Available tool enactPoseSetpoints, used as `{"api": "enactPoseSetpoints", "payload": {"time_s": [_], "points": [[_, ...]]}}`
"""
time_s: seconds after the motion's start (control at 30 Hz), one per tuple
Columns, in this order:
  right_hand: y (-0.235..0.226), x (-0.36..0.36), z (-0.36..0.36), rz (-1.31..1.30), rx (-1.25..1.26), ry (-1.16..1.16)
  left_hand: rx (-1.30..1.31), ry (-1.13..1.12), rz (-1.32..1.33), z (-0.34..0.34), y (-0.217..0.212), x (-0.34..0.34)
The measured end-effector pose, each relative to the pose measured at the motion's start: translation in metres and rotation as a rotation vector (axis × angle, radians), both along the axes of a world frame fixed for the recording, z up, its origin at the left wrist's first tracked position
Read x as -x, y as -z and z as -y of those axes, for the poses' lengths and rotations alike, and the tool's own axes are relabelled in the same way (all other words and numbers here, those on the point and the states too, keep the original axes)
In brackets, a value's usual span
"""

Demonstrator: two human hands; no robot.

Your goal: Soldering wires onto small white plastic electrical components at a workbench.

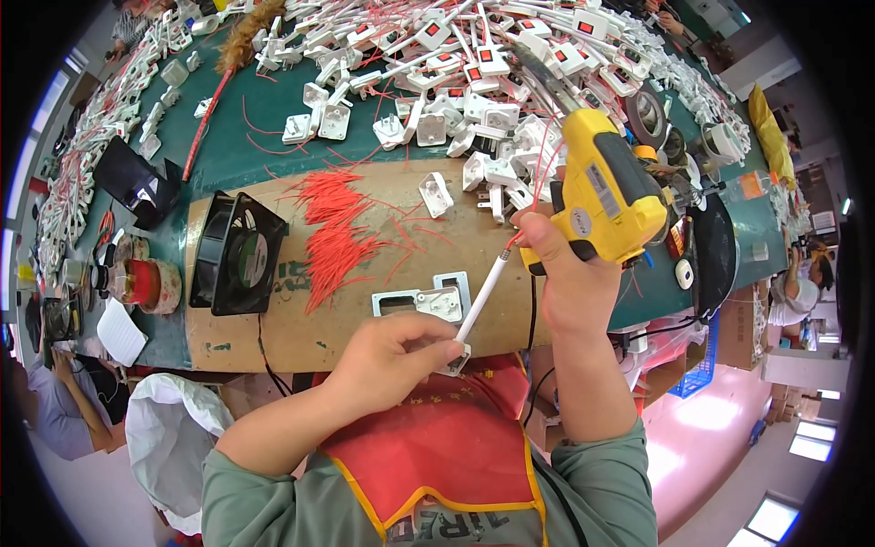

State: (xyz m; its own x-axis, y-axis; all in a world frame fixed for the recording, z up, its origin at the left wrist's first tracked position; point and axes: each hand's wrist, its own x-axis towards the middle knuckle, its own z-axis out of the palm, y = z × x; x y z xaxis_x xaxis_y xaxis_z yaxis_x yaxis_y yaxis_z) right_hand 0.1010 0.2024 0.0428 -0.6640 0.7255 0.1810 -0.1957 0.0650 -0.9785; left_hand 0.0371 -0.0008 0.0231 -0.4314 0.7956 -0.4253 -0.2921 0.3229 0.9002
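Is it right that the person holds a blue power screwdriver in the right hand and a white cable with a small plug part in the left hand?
Not quite. The power screwdriver in the right hand is yellow with a black grip, not blue, as the head view shows. The rest holds: the left hand holds the white cable with its small plug part.

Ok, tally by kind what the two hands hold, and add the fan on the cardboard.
Yellow power screwdriver, in the right hand: 1
White plug with cable, in the left hand: 1
Black fan: 1
Total: 3
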Motion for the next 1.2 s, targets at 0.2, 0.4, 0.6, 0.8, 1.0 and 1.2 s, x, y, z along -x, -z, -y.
{"api": "enactPoseSetpoints", "payload": {"time_s": [0.2, 0.4, 0.6, 0.8, 1.0, 1.2], "points": [[-0.008, 0.0, 0.003, 0.027, 0.086, -0.124, 0.028, -0.002, 0.036, 0.003, -0.001, 0.002], [-0.011, 0.003, -0.003, 0.08, 0.15, -0.183, 0.011, -0.006, 0.13, 0.003, -0.002, 0.004], [-0.007, 0.01, -0.009, 0.037, 0.148, -0.21, 0.015, 0.016, 0.134, -0.001, -0.001, 0.009], [-0.002, 0.015, -0.009, 0.136, 0.088, -0.208, 0.017, 0.006, 0.222, -0.002, 0.003, 0.013], [0.004, 0.014, -0.001, 0.133, 0.139, -0.204, -0.018, -0.03, 0.289, -0.001, 0.009, 0.008], [0.004, 0.004, -0.005, -0.044, 0.22, -0.171, -0.062, -0.179, 0.19, 0.001, 0.0, 0.016]]}}
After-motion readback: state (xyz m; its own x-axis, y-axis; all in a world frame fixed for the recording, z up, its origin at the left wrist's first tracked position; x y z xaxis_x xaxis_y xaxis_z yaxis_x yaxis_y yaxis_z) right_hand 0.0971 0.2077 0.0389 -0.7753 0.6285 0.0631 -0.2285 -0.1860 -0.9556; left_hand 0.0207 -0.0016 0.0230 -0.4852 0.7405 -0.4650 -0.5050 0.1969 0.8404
